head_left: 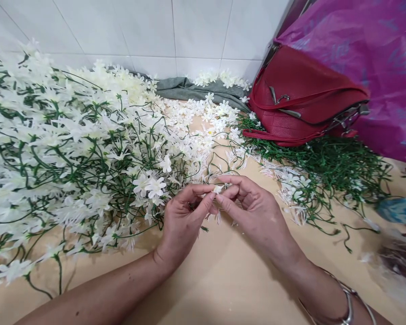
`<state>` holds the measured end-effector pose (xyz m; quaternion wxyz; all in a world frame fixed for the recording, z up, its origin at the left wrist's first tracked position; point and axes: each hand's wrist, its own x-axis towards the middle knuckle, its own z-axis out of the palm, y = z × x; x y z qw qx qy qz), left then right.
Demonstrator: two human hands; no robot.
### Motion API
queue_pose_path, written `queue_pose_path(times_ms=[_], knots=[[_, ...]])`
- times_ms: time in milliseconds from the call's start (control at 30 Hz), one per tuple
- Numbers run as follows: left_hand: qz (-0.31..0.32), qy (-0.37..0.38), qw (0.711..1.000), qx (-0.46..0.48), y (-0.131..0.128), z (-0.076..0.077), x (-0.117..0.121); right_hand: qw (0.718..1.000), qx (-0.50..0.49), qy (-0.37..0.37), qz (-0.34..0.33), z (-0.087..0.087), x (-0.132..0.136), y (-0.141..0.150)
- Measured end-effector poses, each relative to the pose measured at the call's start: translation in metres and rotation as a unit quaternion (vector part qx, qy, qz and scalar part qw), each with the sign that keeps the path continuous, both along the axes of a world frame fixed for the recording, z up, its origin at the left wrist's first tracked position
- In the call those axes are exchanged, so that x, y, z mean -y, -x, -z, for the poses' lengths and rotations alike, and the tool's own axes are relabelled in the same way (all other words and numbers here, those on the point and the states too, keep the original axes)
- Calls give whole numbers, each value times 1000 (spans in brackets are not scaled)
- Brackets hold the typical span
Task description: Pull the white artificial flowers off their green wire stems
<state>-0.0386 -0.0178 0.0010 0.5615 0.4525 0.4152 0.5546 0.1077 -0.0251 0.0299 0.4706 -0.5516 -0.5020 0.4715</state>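
Over the middle of the table, my left hand point(187, 216) and my right hand point(253, 210) meet at the fingertips. Between them they pinch a small white artificial flower point(218, 189), partly hidden by the fingers. Both hands are closed, thumbs against forefingers. Beside my left hand rises a large heap of white artificial flowers on green stems point(98, 149). Just beyond my hands lie loose white blossoms point(219, 113) and thin white stamens. To the right of my right hand, a small cluster of white stamens and petals point(292, 183) rests against bare green stems point(328, 167).
A red handbag point(301, 90) sits on the green stems at the back right, with a purple plastic bag point(389, 67) behind it. A grey-green cloth point(189, 89) runs along the tiled wall point(149, 29). Clear plastic wrapping point(397, 266) lies at the right edge.
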Motion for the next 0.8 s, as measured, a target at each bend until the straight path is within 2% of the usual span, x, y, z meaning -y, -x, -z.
queue_pose_path(times_ms=[333, 500, 600, 700, 800], knots=[[21, 3, 1000, 23, 2, -2, 0, 999, -40, 2, 6, 4, 2, 3], [36, -7, 999, -17, 2, -2, -1, 999, -30, -18, 5, 7, 0, -1], [45, -15, 998, -28, 3, -2, -2, 998, -10, -46, 28, 7, -5, -9], [43, -10, 999, 5, 5, -4, -3, 993, -7, -97, 73, 8, -12, -19], [46, 8, 997, 60, 9, -6, -4, 994, -30, -90, 49, 10, -17, -27]])
